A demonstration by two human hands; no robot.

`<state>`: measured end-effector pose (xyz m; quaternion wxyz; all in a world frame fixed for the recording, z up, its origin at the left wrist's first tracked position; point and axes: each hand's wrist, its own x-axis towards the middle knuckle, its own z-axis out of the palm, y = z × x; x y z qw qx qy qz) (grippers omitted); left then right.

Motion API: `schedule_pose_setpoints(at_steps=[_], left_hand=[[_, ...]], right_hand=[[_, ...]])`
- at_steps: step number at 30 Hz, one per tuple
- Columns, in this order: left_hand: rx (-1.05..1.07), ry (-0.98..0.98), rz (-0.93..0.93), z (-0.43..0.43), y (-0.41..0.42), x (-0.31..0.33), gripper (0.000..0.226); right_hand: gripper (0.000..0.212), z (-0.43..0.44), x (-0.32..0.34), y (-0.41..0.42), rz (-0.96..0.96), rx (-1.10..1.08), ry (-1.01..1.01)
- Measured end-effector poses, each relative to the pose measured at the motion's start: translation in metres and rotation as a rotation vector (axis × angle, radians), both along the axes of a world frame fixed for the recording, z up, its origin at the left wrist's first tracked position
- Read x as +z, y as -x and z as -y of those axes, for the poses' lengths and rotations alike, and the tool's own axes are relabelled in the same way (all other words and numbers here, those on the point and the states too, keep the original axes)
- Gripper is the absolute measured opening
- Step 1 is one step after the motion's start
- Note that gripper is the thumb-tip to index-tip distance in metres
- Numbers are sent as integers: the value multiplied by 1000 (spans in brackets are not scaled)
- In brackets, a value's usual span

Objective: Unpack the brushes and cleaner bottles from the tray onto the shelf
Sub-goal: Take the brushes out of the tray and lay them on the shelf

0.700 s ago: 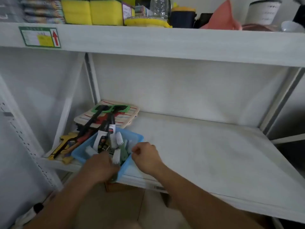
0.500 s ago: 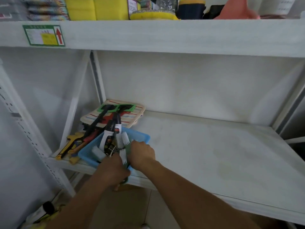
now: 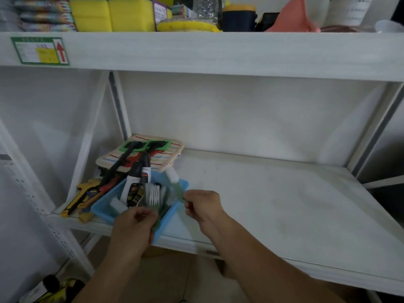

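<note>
A blue tray [image 3: 102, 209] stands at the left front of the white shelf [image 3: 273, 204]. It holds cleaner bottles [image 3: 135, 184] with black caps and several green-handled brushes with white bristles [image 3: 154, 193]. My right hand [image 3: 202, 205] pinches the green handle of one brush [image 3: 175, 180], whose white head points up and away over the tray's far right corner. Over the tray's near edge, my left hand [image 3: 134, 226] is closed around the handle of another green brush that is still inside the tray.
Behind the tray lies a striped pad [image 3: 170, 156] with black and green tools on it. Yellow and red tools [image 3: 85, 197] lie left of the tray. The upper shelf [image 3: 196, 51] carries sponges [image 3: 109, 14] and containers. A white upright post [image 3: 118, 110] stands at the left.
My right hand moved right and lifted a green brush out of the pile. My left hand stays at the tray's near edge on another brush.
</note>
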<state>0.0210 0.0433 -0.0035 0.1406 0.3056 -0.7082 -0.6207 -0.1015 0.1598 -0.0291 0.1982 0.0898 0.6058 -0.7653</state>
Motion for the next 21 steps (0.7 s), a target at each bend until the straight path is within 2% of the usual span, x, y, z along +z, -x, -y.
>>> schedule_pose_setpoints(at_steps=[2, 5, 14, 18, 21], left_hand=[[-14, -97, -57, -25, 9, -1, 6], [-148, -156, -77, -70, 32, -15, 11], [-620, -179, 126, -250, 117, -84, 19], [-647, -157, 135, -328, 150, -95, 19], [-623, -67, 142, -362, 170, -96, 26]], right_hand=[[7, -48, 1, -7, 5, -23, 71], [10, -131, -10, -10, -3, -118, 64], [9, -368, -60, -13, 26, -694, -244], [12, -421, -70, 6, 18, -816, -308], [14, -435, -81, 23, 17, -837, -354]])
